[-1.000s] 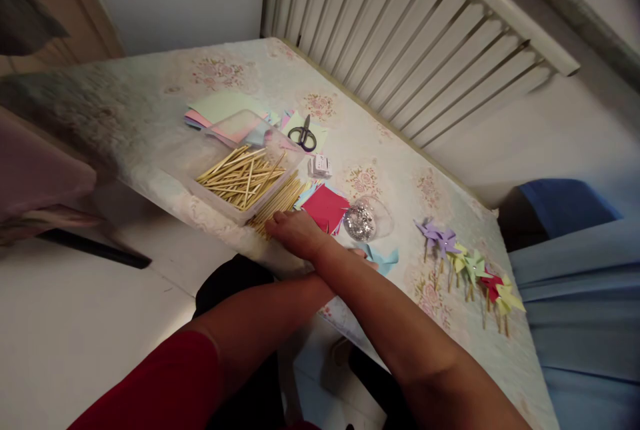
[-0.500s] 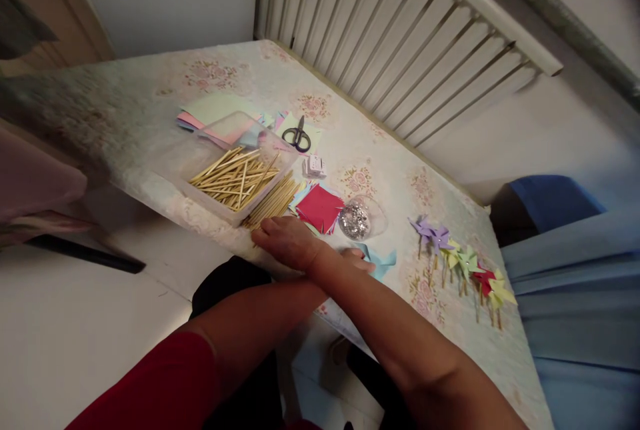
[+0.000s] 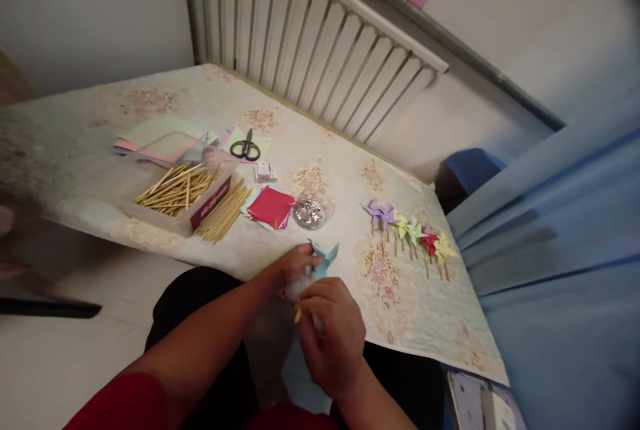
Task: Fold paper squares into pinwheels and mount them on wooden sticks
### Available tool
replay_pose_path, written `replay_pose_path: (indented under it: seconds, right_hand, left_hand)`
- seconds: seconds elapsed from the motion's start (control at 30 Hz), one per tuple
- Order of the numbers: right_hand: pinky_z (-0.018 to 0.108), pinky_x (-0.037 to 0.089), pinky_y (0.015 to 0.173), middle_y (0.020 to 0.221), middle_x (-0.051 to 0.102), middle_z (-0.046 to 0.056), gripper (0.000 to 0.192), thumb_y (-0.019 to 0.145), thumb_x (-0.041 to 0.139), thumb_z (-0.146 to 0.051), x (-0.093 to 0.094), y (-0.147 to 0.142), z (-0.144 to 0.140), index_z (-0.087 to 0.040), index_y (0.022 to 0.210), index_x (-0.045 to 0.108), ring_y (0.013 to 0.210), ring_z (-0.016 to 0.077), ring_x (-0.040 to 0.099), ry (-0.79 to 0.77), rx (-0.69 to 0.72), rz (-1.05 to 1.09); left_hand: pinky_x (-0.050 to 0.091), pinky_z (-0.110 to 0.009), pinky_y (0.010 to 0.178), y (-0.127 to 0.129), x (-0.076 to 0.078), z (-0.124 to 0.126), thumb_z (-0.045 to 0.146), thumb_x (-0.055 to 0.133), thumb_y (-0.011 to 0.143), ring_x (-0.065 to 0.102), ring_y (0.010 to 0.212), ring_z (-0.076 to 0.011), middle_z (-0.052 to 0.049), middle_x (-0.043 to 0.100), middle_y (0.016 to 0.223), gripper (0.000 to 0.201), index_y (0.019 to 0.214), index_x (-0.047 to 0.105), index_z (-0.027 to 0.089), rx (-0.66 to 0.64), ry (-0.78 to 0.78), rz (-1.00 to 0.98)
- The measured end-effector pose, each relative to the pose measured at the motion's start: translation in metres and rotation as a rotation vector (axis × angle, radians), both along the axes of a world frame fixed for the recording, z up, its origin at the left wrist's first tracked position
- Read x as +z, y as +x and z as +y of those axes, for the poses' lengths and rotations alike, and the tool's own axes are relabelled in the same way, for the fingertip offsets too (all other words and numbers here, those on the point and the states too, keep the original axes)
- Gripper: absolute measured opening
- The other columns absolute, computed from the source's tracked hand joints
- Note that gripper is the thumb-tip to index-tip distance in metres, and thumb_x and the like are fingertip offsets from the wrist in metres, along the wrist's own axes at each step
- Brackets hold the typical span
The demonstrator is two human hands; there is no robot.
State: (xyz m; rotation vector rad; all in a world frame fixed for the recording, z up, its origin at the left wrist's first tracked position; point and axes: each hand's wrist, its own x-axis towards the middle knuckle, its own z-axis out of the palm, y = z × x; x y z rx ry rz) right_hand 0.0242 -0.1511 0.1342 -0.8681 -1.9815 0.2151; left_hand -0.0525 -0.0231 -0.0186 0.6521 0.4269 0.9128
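In my left hand [image 3: 294,266], fingers closed, is a light blue paper pinwheel [image 3: 326,258] with its blades pointing away from me. Just nearer to me, my right hand [image 3: 334,330] pinches a thin wooden stick [image 3: 299,315]; one end pokes out below the fingers. Its other end lies close behind the pinwheel, and I cannot tell whether they are joined. A row of similar sticks [image 3: 223,213] lies beside the clear plastic box [image 3: 173,223], which is heaped with more. Red paper squares [image 3: 271,207] top a stack, next to a round tub of silvery pins [image 3: 310,212].
Finished pinwheels [image 3: 414,231] in several colours lie in a row at the right. Black-handled scissors [image 3: 245,149] rest on coloured paper, near a small white box [image 3: 265,172]. A radiator [image 3: 310,43] stands behind the table, and a blue curtain [image 3: 555,270] hangs at the right.
My right hand has come back from the stick row, over my left arm, to the pinwheel with a stick in it. My arms are uncrossed. The view has swung to the right.
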Motion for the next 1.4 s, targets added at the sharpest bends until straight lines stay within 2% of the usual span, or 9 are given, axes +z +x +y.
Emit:
replay_pose_path:
  seconds: [0.07, 0.17, 0.23, 0.3, 0.4, 0.7, 0.93, 1.23, 1.4]
  right_hand:
    - [0.032, 0.049, 0.067, 0.08, 0.064, 0.002, 0.014, 0.085, 0.055, -0.011, -0.011, 0.022, -0.007, -0.024, 0.087, 0.061, 0.074, 0.0177, 0.06, -0.143, -0.143, 0.114]
    - [0.027, 0.046, 0.058, 0.067, 0.058, -0.002, 0.001, 0.079, 0.063, -0.02, -0.026, 0.044, -0.006, -0.021, 0.079, 0.063, 0.062, 0.0141, 0.055, -0.549, -0.345, 0.448]
    - [0.024, 0.044, 0.052, 0.061, 0.055, -0.005, 0.017, 0.073, 0.068, -0.025, -0.03, 0.052, -0.001, -0.019, 0.088, 0.066, 0.053, 0.0117, 0.052, -0.808, -0.361, 0.762]
    - [0.023, 0.043, 0.05, 0.06, 0.056, -0.005, 0.025, 0.068, 0.071, -0.029, -0.028, 0.057, 0.005, -0.017, 0.089, 0.066, 0.049, 0.0099, 0.049, -0.934, -0.323, 0.991]
    - [0.022, 0.041, 0.048, 0.058, 0.057, -0.005, 0.027, 0.063, 0.074, -0.028, -0.019, 0.059, 0.007, -0.016, 0.087, 0.067, 0.047, 0.0083, 0.048, -0.942, -0.268, 1.116]
    - [0.018, 0.029, 0.04, 0.056, 0.057, -0.005, 0.026, 0.06, 0.073, -0.024, 0.006, 0.065, -0.006, -0.015, 0.083, 0.066, 0.044, 0.0063, 0.043, -1.01, -0.124, 1.204]
    - [0.017, 0.021, 0.038, 0.054, 0.055, -0.005, 0.021, 0.063, 0.073, -0.029, 0.008, 0.076, -0.01, -0.016, 0.077, 0.063, 0.041, 0.0047, 0.038, -0.964, -0.155, 1.2]
    - [0.018, 0.016, 0.038, 0.047, 0.047, -0.008, 0.022, 0.065, 0.072, -0.032, 0.014, 0.086, -0.013, -0.017, 0.063, 0.055, 0.037, 0.0031, 0.031, -0.935, -0.201, 1.198]
    - [0.018, 0.017, 0.039, 0.05, 0.052, -0.006, 0.02, 0.061, 0.072, -0.03, 0.011, 0.09, -0.01, -0.017, 0.064, 0.057, 0.039, 0.0035, 0.035, -0.927, -0.22, 1.23]
  left_hand:
    - [0.044, -0.023, 0.06, 0.0, 0.0, 0.0, 0.023, 0.083, 0.059, 0.059, 0.06, -0.0127, 0.001, 0.065, 0.067, 0.028, 0.079, 0.065, 0.015, 0.006, -0.037, -0.013]
    - [0.046, -0.024, 0.062, 0.0, -0.001, -0.003, 0.018, 0.085, 0.057, 0.061, 0.061, -0.0132, 0.001, 0.065, 0.066, 0.03, 0.078, 0.065, 0.015, 0.075, -0.102, -0.036]
    - [0.047, -0.024, 0.063, -0.001, -0.003, -0.006, 0.015, 0.084, 0.058, 0.061, 0.06, -0.013, 0.0, 0.066, 0.066, 0.028, 0.077, 0.065, 0.015, 0.123, -0.134, -0.04]
    - [0.048, -0.024, 0.065, -0.002, -0.004, -0.01, 0.013, 0.083, 0.06, 0.061, 0.06, -0.0132, -0.001, 0.067, 0.068, 0.024, 0.078, 0.066, 0.015, 0.16, -0.156, -0.033]
    - [0.05, -0.024, 0.066, -0.001, -0.003, -0.015, 0.011, 0.082, 0.062, 0.063, 0.063, -0.0139, -0.003, 0.069, 0.071, 0.024, 0.081, 0.068, 0.013, 0.172, -0.161, -0.018]
    - [0.05, -0.023, 0.062, 0.003, 0.007, -0.02, 0.004, 0.08, 0.062, 0.061, 0.058, -0.0124, -0.001, 0.067, 0.064, 0.025, 0.081, 0.065, 0.011, 0.21, -0.163, -0.015]
    - [0.053, -0.022, 0.063, 0.004, 0.006, -0.02, 0.002, 0.077, 0.066, 0.063, 0.06, -0.0112, -0.001, 0.069, 0.069, 0.024, 0.082, 0.063, 0.013, 0.243, -0.209, 0.053]
    - [0.051, -0.022, 0.063, 0.005, 0.004, -0.018, 0.0, 0.073, 0.067, 0.061, 0.061, -0.0117, -0.001, 0.07, 0.069, 0.021, 0.081, 0.066, 0.014, 0.24, -0.173, 0.097]
    - [0.051, -0.023, 0.062, 0.005, 0.005, -0.018, -0.001, 0.073, 0.066, 0.061, 0.059, -0.012, -0.002, 0.068, 0.065, 0.021, 0.082, 0.065, 0.012, 0.235, -0.183, 0.087]
